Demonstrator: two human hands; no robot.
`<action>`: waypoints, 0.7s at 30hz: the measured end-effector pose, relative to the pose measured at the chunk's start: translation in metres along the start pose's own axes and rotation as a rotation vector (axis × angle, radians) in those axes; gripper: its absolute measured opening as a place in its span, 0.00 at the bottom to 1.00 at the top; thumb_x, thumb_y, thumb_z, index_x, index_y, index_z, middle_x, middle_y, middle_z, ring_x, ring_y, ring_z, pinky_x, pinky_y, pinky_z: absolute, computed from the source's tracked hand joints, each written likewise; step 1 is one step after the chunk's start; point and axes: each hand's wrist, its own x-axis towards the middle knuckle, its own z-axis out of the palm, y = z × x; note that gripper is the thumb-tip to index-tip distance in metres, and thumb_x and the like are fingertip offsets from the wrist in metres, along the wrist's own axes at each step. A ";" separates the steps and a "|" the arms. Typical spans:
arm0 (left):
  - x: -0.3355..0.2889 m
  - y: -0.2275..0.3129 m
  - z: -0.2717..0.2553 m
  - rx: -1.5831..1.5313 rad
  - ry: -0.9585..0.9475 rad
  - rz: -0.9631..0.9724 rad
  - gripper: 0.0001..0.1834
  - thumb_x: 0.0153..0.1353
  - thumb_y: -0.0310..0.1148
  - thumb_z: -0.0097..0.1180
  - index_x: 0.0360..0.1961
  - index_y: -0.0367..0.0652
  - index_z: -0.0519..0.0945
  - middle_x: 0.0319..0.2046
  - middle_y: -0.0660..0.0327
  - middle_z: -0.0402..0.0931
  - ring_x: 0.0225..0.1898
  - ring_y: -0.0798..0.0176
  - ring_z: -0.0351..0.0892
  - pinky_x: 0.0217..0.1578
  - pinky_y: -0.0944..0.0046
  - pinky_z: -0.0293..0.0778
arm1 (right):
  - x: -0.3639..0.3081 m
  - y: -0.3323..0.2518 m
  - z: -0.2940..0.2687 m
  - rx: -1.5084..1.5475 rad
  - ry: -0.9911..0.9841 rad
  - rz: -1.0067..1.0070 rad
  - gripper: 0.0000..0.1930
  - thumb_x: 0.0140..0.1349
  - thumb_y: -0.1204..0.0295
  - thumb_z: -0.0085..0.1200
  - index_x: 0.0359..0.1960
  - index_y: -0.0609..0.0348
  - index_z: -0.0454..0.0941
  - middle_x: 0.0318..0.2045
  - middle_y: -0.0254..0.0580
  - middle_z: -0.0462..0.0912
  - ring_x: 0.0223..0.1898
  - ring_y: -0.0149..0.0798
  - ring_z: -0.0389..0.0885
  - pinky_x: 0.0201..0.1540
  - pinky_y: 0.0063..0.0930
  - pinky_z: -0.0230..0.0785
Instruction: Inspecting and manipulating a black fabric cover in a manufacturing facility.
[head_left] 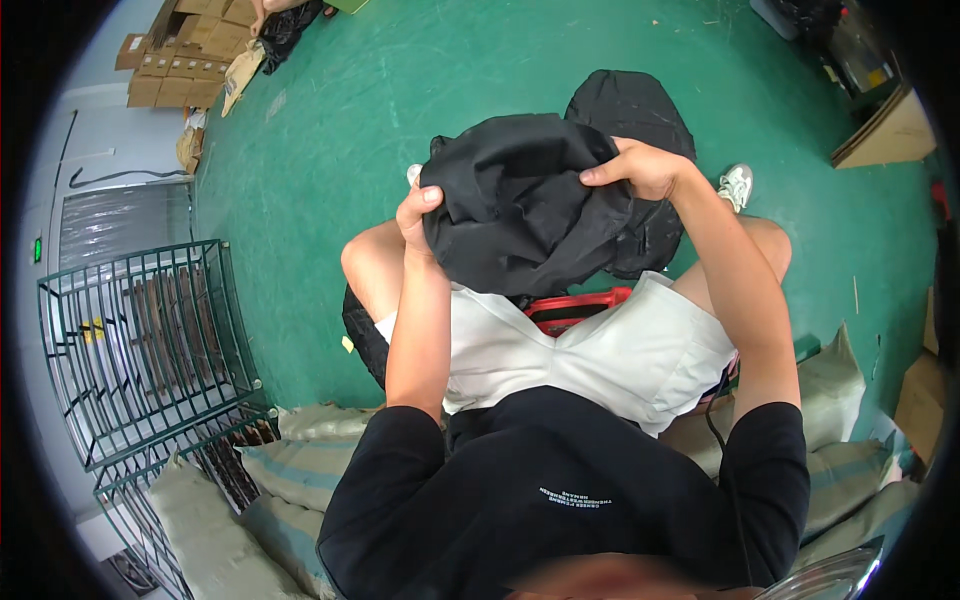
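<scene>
A crumpled black fabric piece (525, 205), rounded like a cover or bag, is held up in front of my knees. My left hand (416, 215) grips its left edge, thumb on top and fingers hidden behind. At the upper right edge, my right hand (648, 170) pinches the cloth, with the thumb pressing on its near face. Beyond and beneath it, a flat rounded black fabric piece (625, 105) lies on the floor, partly covered. Between my thighs shows a red plastic part (575, 308), mostly hidden by the cloth and my shorts.
Green floor (330, 130) surrounds me. A dark green metal rack (150, 350) stands at left. Stuffed woven sacks (300, 470) lie close behind me on both sides. Cardboard boxes (185, 65) are stacked far left, near another person's arm (262, 15). An opened carton (890, 130) stands at far right.
</scene>
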 end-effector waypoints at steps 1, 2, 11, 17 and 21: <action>0.003 0.002 -0.005 -0.004 -0.016 0.012 0.34 0.47 0.36 0.58 0.55 0.26 0.71 0.48 0.42 0.77 0.48 0.49 0.80 0.53 0.54 0.76 | -0.001 0.001 0.001 0.075 0.005 -0.037 0.21 0.60 0.76 0.58 0.56 0.63 0.73 0.51 0.42 0.80 0.49 0.37 0.81 0.52 0.36 0.76; 0.007 0.007 -0.012 -0.005 0.023 -0.014 0.31 0.50 0.36 0.58 0.54 0.26 0.71 0.47 0.44 0.78 0.47 0.50 0.80 0.53 0.54 0.76 | -0.001 0.002 0.000 0.078 -0.009 -0.058 0.21 0.60 0.76 0.58 0.56 0.63 0.73 0.51 0.42 0.80 0.49 0.37 0.81 0.52 0.36 0.76; 0.010 -0.006 -0.050 0.056 -0.135 -0.106 0.27 0.55 0.32 0.54 0.54 0.23 0.72 0.49 0.43 0.78 0.48 0.50 0.81 0.52 0.56 0.77 | -0.005 0.003 -0.019 0.543 -0.233 -0.347 0.18 0.61 0.74 0.45 0.48 0.76 0.76 0.46 0.57 0.82 0.46 0.49 0.83 0.55 0.42 0.74; 0.015 -0.039 -0.027 -0.460 -0.242 -0.043 0.28 0.61 0.43 0.47 0.56 0.31 0.73 0.53 0.44 0.76 0.52 0.44 0.77 0.58 0.48 0.71 | -0.016 0.010 -0.013 0.695 -0.269 -0.350 0.23 0.55 0.71 0.43 0.48 0.79 0.75 0.47 0.60 0.81 0.47 0.53 0.82 0.58 0.46 0.71; 0.027 -0.057 -0.020 -0.550 -0.282 -0.149 0.29 0.65 0.50 0.41 0.53 0.36 0.77 0.54 0.47 0.76 0.55 0.43 0.74 0.61 0.46 0.66 | -0.026 0.011 -0.004 0.731 -0.459 -0.413 0.27 0.51 0.69 0.42 0.49 0.79 0.75 0.47 0.61 0.81 0.48 0.55 0.81 0.58 0.47 0.71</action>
